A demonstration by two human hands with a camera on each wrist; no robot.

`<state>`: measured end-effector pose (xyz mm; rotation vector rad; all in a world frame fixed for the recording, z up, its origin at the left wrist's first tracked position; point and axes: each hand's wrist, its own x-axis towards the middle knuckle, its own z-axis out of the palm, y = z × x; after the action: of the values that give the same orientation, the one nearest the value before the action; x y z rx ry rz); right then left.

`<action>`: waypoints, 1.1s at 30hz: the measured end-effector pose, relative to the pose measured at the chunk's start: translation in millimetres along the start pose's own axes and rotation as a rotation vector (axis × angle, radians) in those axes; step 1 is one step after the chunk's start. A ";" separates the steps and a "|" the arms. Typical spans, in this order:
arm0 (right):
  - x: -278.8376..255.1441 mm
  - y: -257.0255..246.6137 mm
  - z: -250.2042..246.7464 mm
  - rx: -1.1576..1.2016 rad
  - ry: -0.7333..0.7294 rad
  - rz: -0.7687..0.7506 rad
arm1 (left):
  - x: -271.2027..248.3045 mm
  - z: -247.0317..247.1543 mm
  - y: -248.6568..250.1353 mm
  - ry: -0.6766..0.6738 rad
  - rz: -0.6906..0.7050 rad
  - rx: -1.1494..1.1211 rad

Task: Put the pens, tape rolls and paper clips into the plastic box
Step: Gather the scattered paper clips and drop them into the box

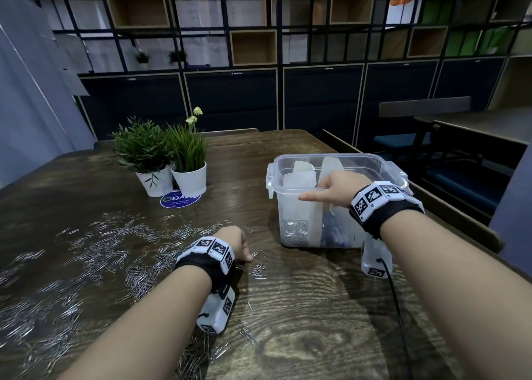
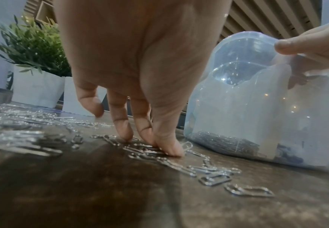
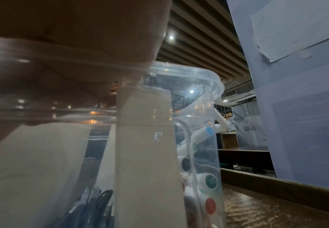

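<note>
While the right hand [image 1: 335,188] grips the clear plastic box's [image 1: 290,207] near rim, the left hand's [image 1: 234,243] curled fingertips [image 2: 170,150] pinch silver wire paper clips [image 2: 148,152] on the dark wooden counter [image 1: 302,307].

Dark wooden table [image 1: 302,307], scattered paper clips [image 1: 95,253], clear plastic box [image 1: 290,207], two potted plants [image 1: 172,163], round sticker [image 1: 179,200]

Bare table [image 1: 311,307] lies between scattered paper clips [image 1: 95,253] and box [image 1: 290,204].

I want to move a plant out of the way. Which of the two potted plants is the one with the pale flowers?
The right potted plant, nearer the plastic box: pale flowers rise above its grassy leaves. The left potted plant is bushy, leaves only.
</note>
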<state>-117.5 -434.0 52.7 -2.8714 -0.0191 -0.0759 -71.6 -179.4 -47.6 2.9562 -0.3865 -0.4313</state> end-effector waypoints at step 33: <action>-2.1 1.6 0.2 0.003 0.023 -0.023 | 3.3 -8.5 18.3 0.146 0.038 -0.106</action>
<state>-119.5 -435.5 52.0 -2.8672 -0.0473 -0.1132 -70.3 -197.0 -37.4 2.8491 -0.3892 -0.2221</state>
